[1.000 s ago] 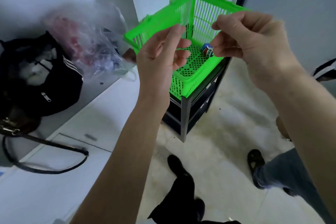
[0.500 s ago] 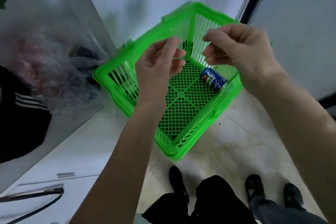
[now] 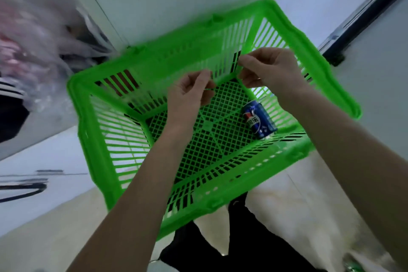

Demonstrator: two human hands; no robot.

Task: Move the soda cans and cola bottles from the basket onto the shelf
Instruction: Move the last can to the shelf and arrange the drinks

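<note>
A bright green plastic basket (image 3: 88,130) fills the middle of the view, seen from above. One blue cola can (image 3: 260,120) lies on its side on the mesh floor, near the right wall. No bottles show. My left hand (image 3: 189,97) hovers above the basket's middle with its fingers curled and pinched. Just to its right, over the far corner, my right hand (image 3: 271,68) pinches thumb and fingers together. I see nothing held in either hand. Neither hand touches the can. Only dark patches show through the mesh beneath the basket.
A crinkled clear plastic bag (image 3: 33,51) and a black bag with white stripes (image 3: 11,99) lie on the white counter (image 3: 44,150) to the left, with a black cable (image 3: 22,190). A dark metal post (image 3: 364,13) runs at upper right. My dark trousers (image 3: 220,249) are below.
The view has swung down and closer over the basket, so its inside and the can now show fully. Both hands have stayed together in front, fingers pinched, and sunk lower into the basket.
</note>
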